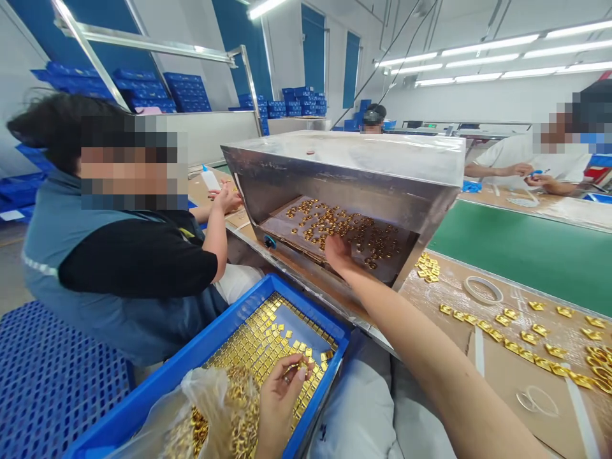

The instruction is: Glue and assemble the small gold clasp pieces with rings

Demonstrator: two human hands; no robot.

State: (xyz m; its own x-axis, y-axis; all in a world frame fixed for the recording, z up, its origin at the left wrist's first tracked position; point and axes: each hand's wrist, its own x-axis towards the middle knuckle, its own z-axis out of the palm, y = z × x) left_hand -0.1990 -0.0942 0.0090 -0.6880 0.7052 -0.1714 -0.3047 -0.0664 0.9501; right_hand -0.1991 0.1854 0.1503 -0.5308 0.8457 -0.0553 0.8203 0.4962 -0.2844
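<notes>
My left hand (283,390) is over a blue tray (138,395), thumb and fingers pinched together. Whatever lies between these fingertips is too small to make out. Beneath it, small gold square pieces (246,331) lie in close rows, with a few loose ones near the far side. A clear plastic bag (205,389) full of small gold parts rests in the tray's near end. My right hand (338,254) reaches into an open-fronted metal box (342,169), at the scattered gold pieces (313,220) on its floor. The right fingers are mostly hidden behind the hand.
A co-worker (119,255) sits close on the left, hands by a white bottle (209,178). On the right, gold pieces (497,331) lie in rows near a tape roll (482,290). Beyond runs a green surface (521,236); another person (530,159) works across it.
</notes>
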